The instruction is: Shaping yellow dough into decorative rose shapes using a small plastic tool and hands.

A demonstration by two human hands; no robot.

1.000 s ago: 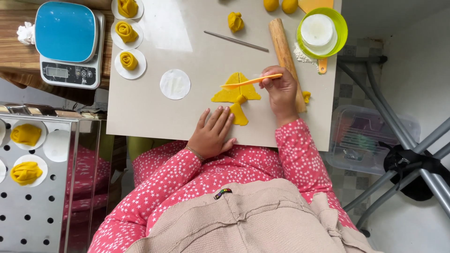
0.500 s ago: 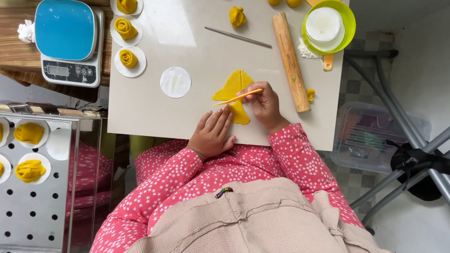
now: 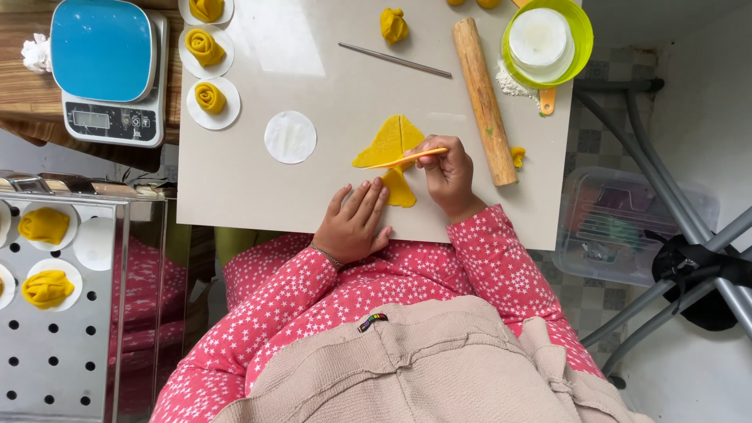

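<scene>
Near the centre of the frame, on a pale work board (image 3: pixel 258 180), a person in a pink star-print top is working a flat sheet of yellow dough (image 3: pixel 385 149). The right hand (image 3: pixel 448 172) is closing around a thin orange cutter (image 3: pixel 406 159), pressing its edge across the dough. The left hand (image 3: pixel 354 223) is lying open with fingers spread, its fingertips touching the lower dough piece (image 3: pixel 399 190). The two hands are sitting close together but not touching.

The sheet is already showing cuts: one line is dividing its upper part into two wedges, and the lower piece is lying partly separate, so cutting appears well under way but unfinished.

At upper left of the board, three rolled yellow dough roses (image 3: pixel 208 95) are sitting on white paper rounds, judged finished. One empty paper round (image 3: pixel 290 137) is waiting left of the dough. A dough lump (image 3: pixel 393 25) is lying at the top, unrolled. A wooden rolling pin (image 3: pixel 484 98) is lying to the right, and more shaped pieces are resting on a perforated tray (image 3: pixel 59 345) at lower left.
</scene>
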